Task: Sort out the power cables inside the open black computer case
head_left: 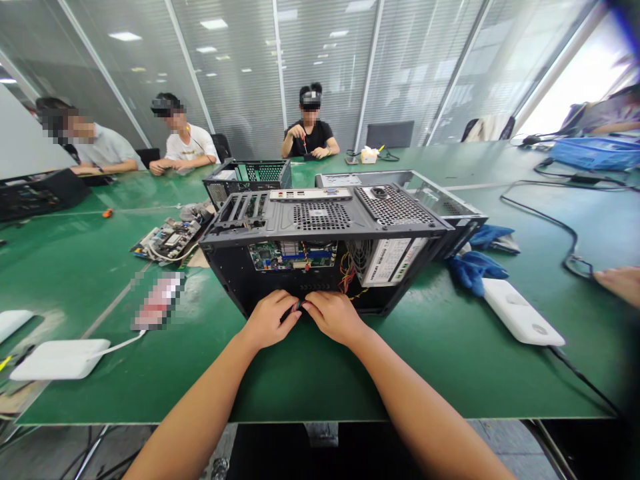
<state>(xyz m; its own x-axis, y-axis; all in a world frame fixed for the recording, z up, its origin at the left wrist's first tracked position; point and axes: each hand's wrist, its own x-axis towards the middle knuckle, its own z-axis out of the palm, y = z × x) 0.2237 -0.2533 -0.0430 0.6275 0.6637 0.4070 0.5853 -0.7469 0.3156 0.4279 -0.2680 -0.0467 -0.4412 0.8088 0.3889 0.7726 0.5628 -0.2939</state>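
In front of me on the green table stands a black computer case with its side open towards me. Inside it show a motherboard, a power supply and loose coloured wires. My left hand and my right hand meet at the case's near lower edge. Both are closed, thumbs and fingers pinched around a thin bundle of coloured cables. Most of the bundle is hidden by my fingers, so where its ends lead is unclear.
More cases stand behind. A loose motherboard and phone lie left; blue gloves and a white power strip lie right. People sit across; another person's hand is at far right.
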